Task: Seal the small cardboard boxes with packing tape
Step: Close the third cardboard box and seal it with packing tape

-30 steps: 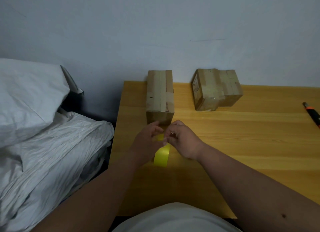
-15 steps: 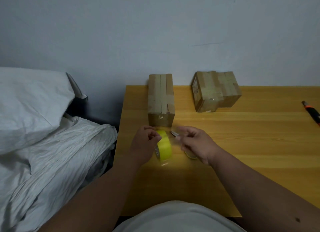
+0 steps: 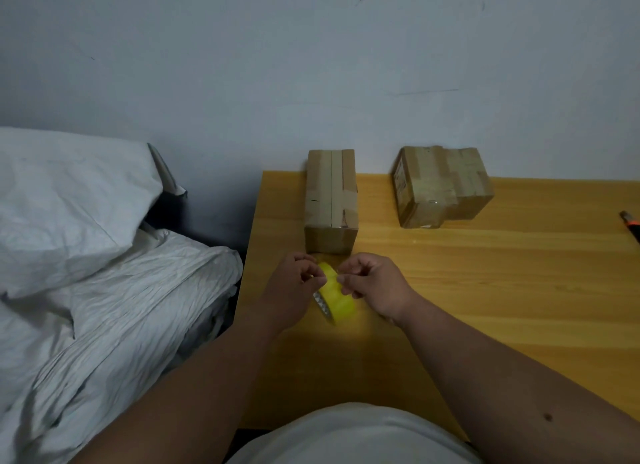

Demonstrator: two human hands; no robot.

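Observation:
A yellow roll of packing tape (image 3: 337, 295) hangs just above the wooden table (image 3: 485, 290), between my hands. My left hand (image 3: 294, 287) grips the roll from its left side. My right hand (image 3: 372, 287) pinches at the roll's top right edge with curled fingers; whether it holds a loose tape end is too small to see. A narrow cardboard box (image 3: 331, 200) stands right behind my hands, with tape along its top seam. A second cardboard box (image 3: 441, 186), heavily taped, sits further right near the wall.
An orange and black tool (image 3: 632, 226) lies at the table's right edge, mostly out of frame. A bed with white pillow and bedding (image 3: 86, 255) fills the left side next to the table. A grey wall stands behind.
My right hand, held apart from the roll half a second ago, has come back onto it. The roll stays in my left hand.

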